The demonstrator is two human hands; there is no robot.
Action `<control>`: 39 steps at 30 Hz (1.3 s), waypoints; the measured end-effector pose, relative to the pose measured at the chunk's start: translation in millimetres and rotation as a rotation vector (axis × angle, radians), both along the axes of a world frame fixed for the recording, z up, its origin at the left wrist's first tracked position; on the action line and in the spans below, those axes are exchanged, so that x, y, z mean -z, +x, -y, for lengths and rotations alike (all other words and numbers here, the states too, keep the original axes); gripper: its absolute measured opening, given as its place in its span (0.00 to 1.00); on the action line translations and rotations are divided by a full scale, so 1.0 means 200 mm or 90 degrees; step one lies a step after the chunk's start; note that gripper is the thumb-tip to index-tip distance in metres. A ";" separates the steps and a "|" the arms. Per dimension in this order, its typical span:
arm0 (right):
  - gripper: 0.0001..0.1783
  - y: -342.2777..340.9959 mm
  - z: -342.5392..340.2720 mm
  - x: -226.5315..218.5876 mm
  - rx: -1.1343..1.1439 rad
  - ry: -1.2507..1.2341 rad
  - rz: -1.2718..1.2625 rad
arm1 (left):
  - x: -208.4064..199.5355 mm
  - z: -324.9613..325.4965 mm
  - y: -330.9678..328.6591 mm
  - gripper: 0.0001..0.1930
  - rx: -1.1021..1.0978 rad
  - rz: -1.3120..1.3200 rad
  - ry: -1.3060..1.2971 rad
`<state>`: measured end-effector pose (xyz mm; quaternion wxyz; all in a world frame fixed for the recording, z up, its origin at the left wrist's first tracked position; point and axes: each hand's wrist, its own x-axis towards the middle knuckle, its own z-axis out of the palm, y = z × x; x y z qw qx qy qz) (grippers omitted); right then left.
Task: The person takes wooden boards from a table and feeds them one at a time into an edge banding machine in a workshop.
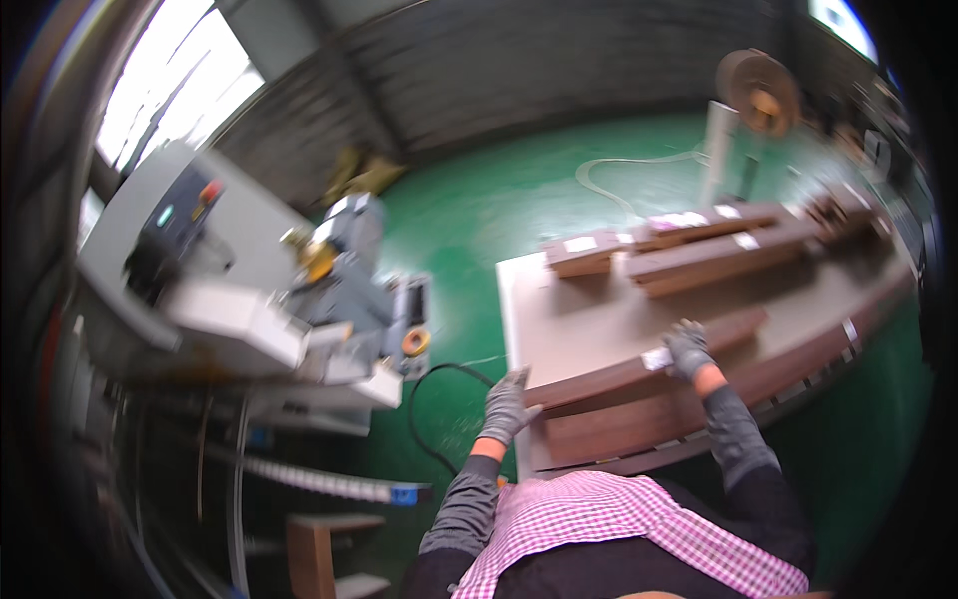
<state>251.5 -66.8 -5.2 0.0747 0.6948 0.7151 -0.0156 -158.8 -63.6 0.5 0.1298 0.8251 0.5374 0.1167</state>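
A long brown board [609, 383] with a white label lies along the near side of the work table. My left hand [507, 407], in a grey glove, is at its left end, with the fingers above and the thumb on the near side. Farther right, my right hand [689, 349], gloved too, holds the same board beside the label, its fingers over the top. Nearer to me, another brown piece [619, 427] lies beneath or beside this board; motion blur hides the exact contact. The pale tabletop [589, 339] shows behind the board.
Labelled brown bundles [718, 255] lie along the table's far side, with a shorter one [581, 255] at left. A grey machine [349, 270] with a control panel [180, 212] stands left. A black cable [417, 419] crosses the green floor. A tape reel [760, 95] stands beyond.
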 end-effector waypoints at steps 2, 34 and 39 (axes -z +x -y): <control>0.39 -0.06 0.11 0.14 -0.003 0.035 -0.108 | -0.08 0.08 -0.17 0.47 -0.050 0.026 0.038; 0.27 -1.42 0.13 -0.11 -0.235 -0.066 -0.253 | -0.50 0.43 -3.13 0.55 -1.018 -0.172 -0.004; 0.25 -1.31 0.20 -0.07 -0.202 -0.070 -0.254 | -0.41 0.43 -3.19 0.50 -1.012 -0.181 -0.202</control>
